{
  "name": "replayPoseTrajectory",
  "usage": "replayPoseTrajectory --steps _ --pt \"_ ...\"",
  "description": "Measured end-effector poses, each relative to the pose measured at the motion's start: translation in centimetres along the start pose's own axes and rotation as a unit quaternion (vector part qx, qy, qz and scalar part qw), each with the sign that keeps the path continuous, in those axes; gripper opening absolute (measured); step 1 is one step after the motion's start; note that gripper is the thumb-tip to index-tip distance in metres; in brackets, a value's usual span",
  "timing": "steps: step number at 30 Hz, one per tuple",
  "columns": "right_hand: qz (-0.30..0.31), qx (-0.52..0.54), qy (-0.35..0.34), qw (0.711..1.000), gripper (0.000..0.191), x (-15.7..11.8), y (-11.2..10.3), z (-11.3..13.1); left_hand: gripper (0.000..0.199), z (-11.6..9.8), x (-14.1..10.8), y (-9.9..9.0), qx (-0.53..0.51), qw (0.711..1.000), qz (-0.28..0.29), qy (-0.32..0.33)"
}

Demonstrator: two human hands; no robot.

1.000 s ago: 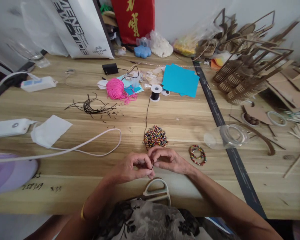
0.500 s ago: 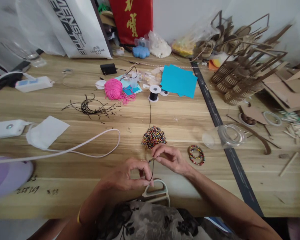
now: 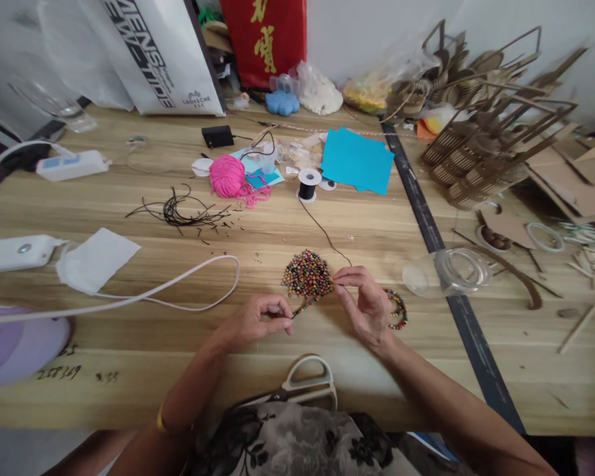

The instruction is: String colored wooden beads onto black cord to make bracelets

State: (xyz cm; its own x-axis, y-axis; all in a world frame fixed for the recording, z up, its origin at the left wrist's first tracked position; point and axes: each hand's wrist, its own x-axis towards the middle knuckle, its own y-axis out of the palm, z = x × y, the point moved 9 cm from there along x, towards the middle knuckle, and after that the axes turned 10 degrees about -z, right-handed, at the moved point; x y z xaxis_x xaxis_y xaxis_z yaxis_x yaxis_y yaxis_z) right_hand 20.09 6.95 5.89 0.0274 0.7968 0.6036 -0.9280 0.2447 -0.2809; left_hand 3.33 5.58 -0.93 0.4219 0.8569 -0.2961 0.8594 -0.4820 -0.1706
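Between my hands stretches a short string of coloured beads (image 3: 305, 306) on black cord. My left hand (image 3: 260, 320) pinches its left end between thumb and fingers. At the other end, my right hand (image 3: 364, 301) is closed on the strand with thumb and forefinger. Just behind the strand lies a pile of small multicoloured beads (image 3: 306, 273). From a white spool of black cord (image 3: 307, 187), a line runs forward to my right hand. Beaded bracelets (image 3: 400, 309) lie partly hidden behind that hand. Near my body rest scissors (image 3: 310, 380) with pale handles.
Cut black cords (image 3: 178, 210) and pink yarn (image 3: 227, 176) lie at the back left. Blue sheets (image 3: 357, 160) are behind the spool. A clear plastic cup (image 3: 446, 271) lies at the right. A white cable (image 3: 178, 293) loops across the left side.
My hands have moved apart, the right one outward to the right, and the beaded strand is drawn out between them. The spool's cord now slants right. My right hand now covers part of the bracelets.
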Motion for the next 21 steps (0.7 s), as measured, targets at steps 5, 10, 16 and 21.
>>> replayPoseTrajectory --steps 5,10,16,21 --pt "0.071 -0.034 -0.058 0.995 0.014 -0.4 1.2 1.5 0.016 0.0 0.5 -0.8 -0.051 0.997 -0.053 0.007" --pt "0.172 0.005 -0.111 0.979 0.016 -2.0 3.2 3.1 0.019 -0.3 0.5 -0.1 -0.063 0.997 -0.051 0.013" --pt "0.266 -0.017 -0.163 0.95 0.019 -3.7 4.9 3.5 0.018 -0.2 0.6 0.6 -0.1 0.994 -0.045 0.015" --pt "0.214 -0.011 -0.169 0.962 0.018 -2.9 4.0 3.9 0.017 -0.1 0.8 0.6 -0.107 0.993 -0.052 0.006"
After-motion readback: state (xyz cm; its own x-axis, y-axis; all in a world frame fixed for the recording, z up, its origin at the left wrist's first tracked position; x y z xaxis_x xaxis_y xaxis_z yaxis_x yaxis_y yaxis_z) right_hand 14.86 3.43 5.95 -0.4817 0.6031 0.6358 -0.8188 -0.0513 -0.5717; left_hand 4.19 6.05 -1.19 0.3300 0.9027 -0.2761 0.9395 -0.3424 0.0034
